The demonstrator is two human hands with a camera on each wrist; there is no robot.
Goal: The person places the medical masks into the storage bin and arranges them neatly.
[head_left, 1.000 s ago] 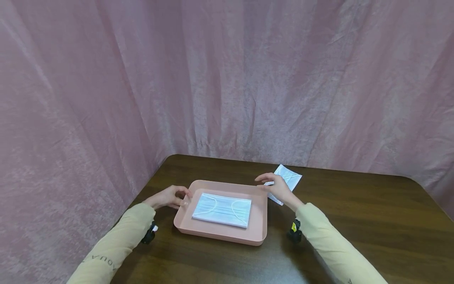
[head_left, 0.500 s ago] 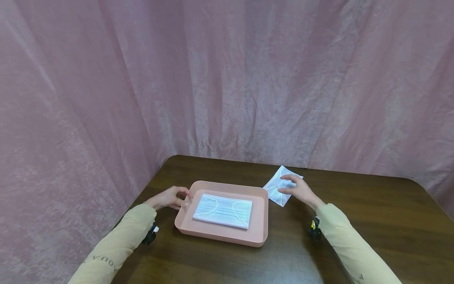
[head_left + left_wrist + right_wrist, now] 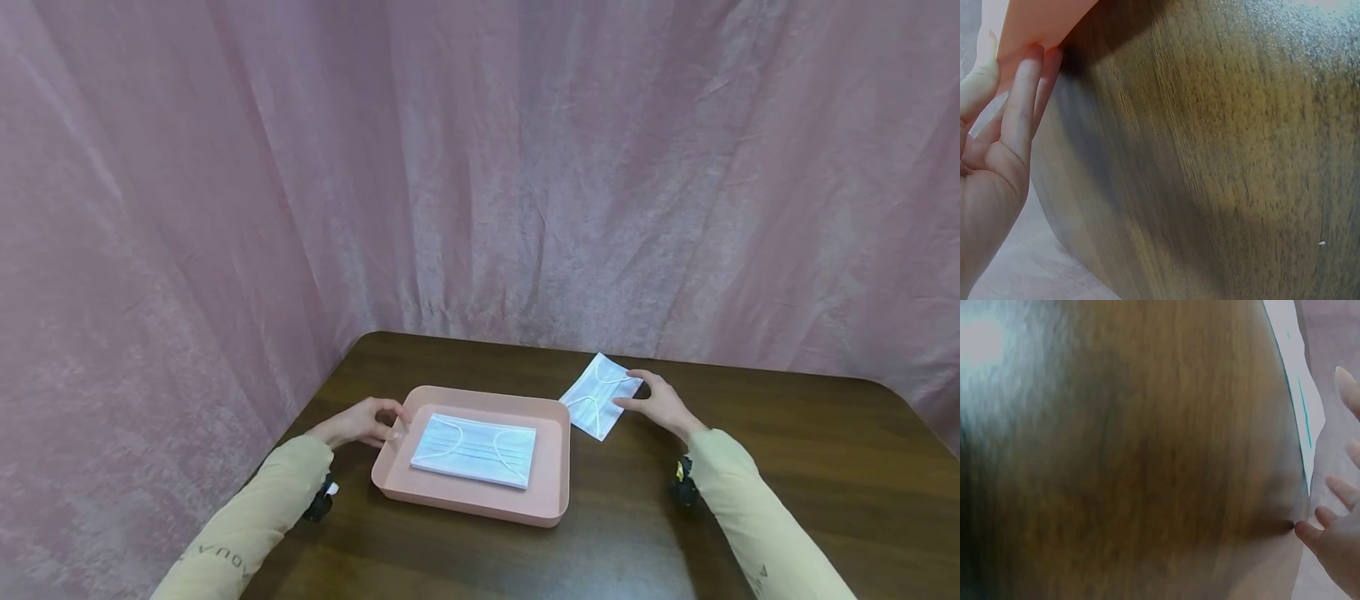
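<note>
Right hand [image 3: 660, 405] rests at the right edge of the loose face mask [image 3: 597, 394] that lies flat on the dark wooden table [image 3: 787, 467], just beyond the far right corner of the pink tray [image 3: 480, 502]; its fingers are spread and fairly straight, fingertips touching the mask's edge, not yet pinched on it, and the right wrist view shows the fingers [image 3: 1338, 490] apart beside the pale mask [image 3: 1297, 394]. To lift it cleanly, I judge the thumb and forefinger should close on that near edge or a corner, since the thin sheet lies flush with the wood and offers little to grab; sliding it a touch may raise an edge. Left hand [image 3: 362, 420] holds the tray's left rim, its fingers [image 3: 1022, 100] pressed against the tray wall [image 3: 1041, 25], which steadies the tray. Another mask [image 3: 475, 448] already lies flat in the tray, ear loops up. Nothing lies between the loose mask and the tray but the raised rim, which the mask would have to clear; pink curtains [image 3: 480, 167] close in behind and to the left
</note>
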